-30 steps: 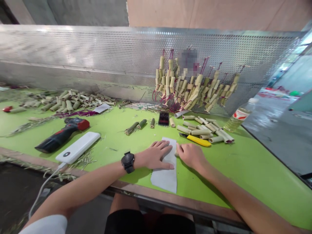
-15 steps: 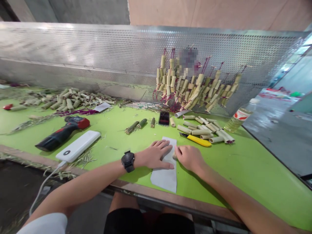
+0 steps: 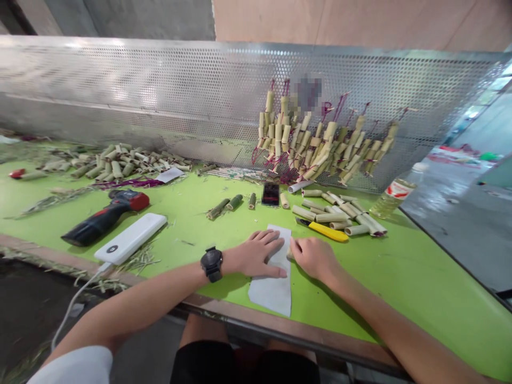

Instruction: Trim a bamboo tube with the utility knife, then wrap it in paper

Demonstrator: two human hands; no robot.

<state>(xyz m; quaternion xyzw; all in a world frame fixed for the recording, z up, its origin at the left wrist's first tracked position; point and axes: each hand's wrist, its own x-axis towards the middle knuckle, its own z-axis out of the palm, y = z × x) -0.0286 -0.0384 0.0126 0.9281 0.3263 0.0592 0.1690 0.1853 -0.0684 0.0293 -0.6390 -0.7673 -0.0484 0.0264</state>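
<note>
A strip of white paper (image 3: 272, 293) lies on the green table (image 3: 400, 288) in front of me. Flat on its upper part rests my left hand (image 3: 264, 255), fingers spread, with a black watch on the wrist. My right hand (image 3: 314, 258) is curled at the paper's right edge, its fingers closed on a small pale piece (image 3: 289, 253) that they mostly cover. Just beyond the right hand is a yellow cutter knife (image 3: 328, 231), its tip pointing left.
Cut bamboo tubes (image 3: 332, 213) lie behind the knife, near a bottle (image 3: 396, 193). Strung bamboo pieces (image 3: 320, 144) lean on a perforated metal panel (image 3: 180, 96). At left are a drill (image 3: 106, 216), a white power bank (image 3: 132, 238) with a cable, and a bamboo pile (image 3: 120, 162).
The whole view has shifted slightly, so things appear a little farther right. Both hands keep the same pose on and beside the paper.
</note>
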